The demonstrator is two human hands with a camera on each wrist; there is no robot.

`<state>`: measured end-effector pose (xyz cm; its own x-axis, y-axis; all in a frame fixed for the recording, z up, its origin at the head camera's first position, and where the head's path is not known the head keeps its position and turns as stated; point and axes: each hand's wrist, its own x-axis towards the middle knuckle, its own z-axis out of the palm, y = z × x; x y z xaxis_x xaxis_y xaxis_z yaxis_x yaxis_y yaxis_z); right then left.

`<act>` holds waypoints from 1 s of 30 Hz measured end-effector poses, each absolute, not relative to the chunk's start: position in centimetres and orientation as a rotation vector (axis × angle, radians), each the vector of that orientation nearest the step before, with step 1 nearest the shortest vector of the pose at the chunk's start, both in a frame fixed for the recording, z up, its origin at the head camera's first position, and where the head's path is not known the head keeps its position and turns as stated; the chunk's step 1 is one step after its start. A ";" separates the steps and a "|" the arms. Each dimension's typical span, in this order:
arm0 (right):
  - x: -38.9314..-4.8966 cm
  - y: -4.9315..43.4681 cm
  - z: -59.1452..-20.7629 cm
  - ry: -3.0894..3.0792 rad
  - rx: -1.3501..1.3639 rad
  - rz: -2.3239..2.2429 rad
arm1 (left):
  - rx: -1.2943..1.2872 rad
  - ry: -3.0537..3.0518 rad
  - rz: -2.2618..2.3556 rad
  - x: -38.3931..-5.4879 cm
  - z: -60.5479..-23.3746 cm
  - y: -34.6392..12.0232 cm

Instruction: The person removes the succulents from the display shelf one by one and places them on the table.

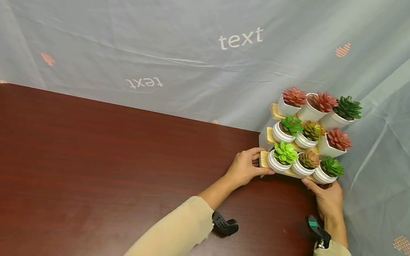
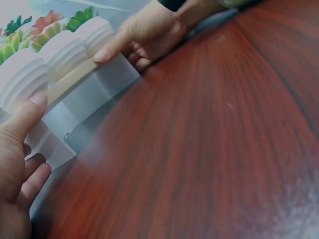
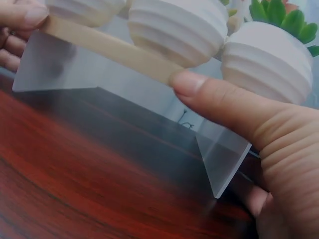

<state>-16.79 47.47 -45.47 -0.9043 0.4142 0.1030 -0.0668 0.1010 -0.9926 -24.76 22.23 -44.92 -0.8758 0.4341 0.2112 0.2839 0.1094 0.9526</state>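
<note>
A three-tier plant stand with wooden shelves (image 1: 264, 158) and frosted side panels (image 3: 222, 162) is at the right of the table in the head view. Each tier carries three small artificial succulents in white pots, among them a bright green one (image 1: 285, 153) at front left and a red one (image 1: 339, 139) on the middle tier. My left hand (image 1: 243, 167) grips the left end of the lowest tier, thumb on the front edge of its wooden strip (image 3: 114, 52). At the right end my right hand (image 1: 328, 199) holds the same tier, its thumb also against the strip.
The dark red-brown wooden table (image 1: 88, 173) stretches far to the left. A grey curtain (image 1: 144, 31) with printed words hangs behind it and along the right side, close to the stand and my right forearm.
</note>
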 end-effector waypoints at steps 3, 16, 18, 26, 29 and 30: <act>-17.1 47.4 -45.5 -2.018 -0.430 1.822 | 0.740 2.239 1.899 -24.8 -45.0 22.2; -17.5 47.8 -45.9 -1.904 -0.474 1.832 | 0.762 2.272 1.898 -24.5 -45.4 22.6; -17.4 48.0 -45.9 -1.909 -0.477 1.827 | 0.755 2.270 1.893 -24.5 -45.5 22.8; -17.3 48.3 -46.0 -2.001 -0.475 1.791 | 0.772 2.198 1.935 -24.5 -45.8 22.6; -17.2 48.5 -45.7 -2.055 -0.475 1.774 | 0.779 2.159 1.954 -24.5 -45.7 22.5; -17.2 48.5 -45.6 -2.072 -0.484 1.769 | 0.776 2.160 1.953 -24.5 -45.6 22.4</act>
<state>-17.20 48.50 -45.60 -0.8717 0.4866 0.0582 0.0189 0.1520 -0.9882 -24.55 22.40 -45.65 -0.8599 0.4501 0.2407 0.2846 0.0314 0.9581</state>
